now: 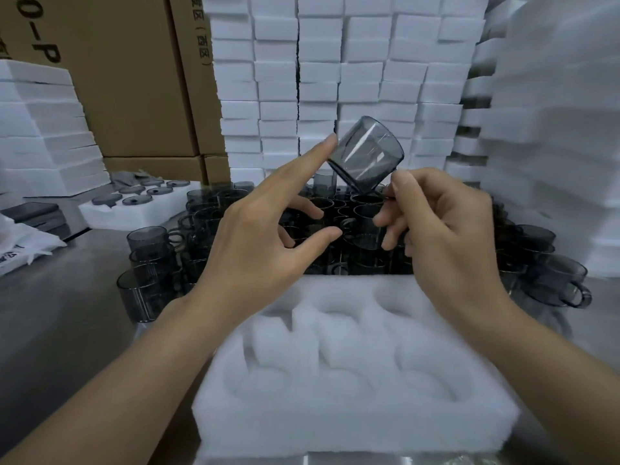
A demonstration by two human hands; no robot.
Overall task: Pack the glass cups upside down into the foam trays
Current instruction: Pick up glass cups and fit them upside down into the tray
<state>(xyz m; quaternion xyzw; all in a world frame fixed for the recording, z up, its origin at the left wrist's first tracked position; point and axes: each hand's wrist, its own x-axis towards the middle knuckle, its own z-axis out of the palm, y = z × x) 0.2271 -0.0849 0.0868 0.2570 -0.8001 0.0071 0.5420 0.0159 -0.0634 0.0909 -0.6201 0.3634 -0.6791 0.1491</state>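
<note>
Right hand: my right hand [446, 236] pinched the handle of the held cup [367, 154] between thumb and curled fingers [402, 182]; the other fingers hung loosely curled below.
Left hand: my left hand [261, 243] was spread wide and gripped nothing; its index fingertip touched the side of the held cup.
Held cup: one smoky grey glass cup, raised and tilted above the crowd of cups, not yet in any tray; I could not tell which end was its mouth.
Cups: many grey handled cups [151, 239] stood upright and close together on the counter [67, 313], beyond the tray and on both sides; too many and too overlapped to count.
Foam tray: one white foam tray [352, 414] lay nearest me, its rounded hollows holding no cup; blur kept me from counting the hollows surely.
Writing: the cardboard boxes [127, 78] at the back left carried large letters "O-P" turned sideways; a narrower box face showed Chinese characters, with 西区 in brackets.
Lids: six round grey lids [136, 200] that I could count sat in a second foam tray, the lid tray [110, 216], to the left.
Foam stacks: tall foam stacks [352, 78] of white pieces walled the back and right.
Bag: a white bag [20, 243] at the far left bore print too small to read.
</note>
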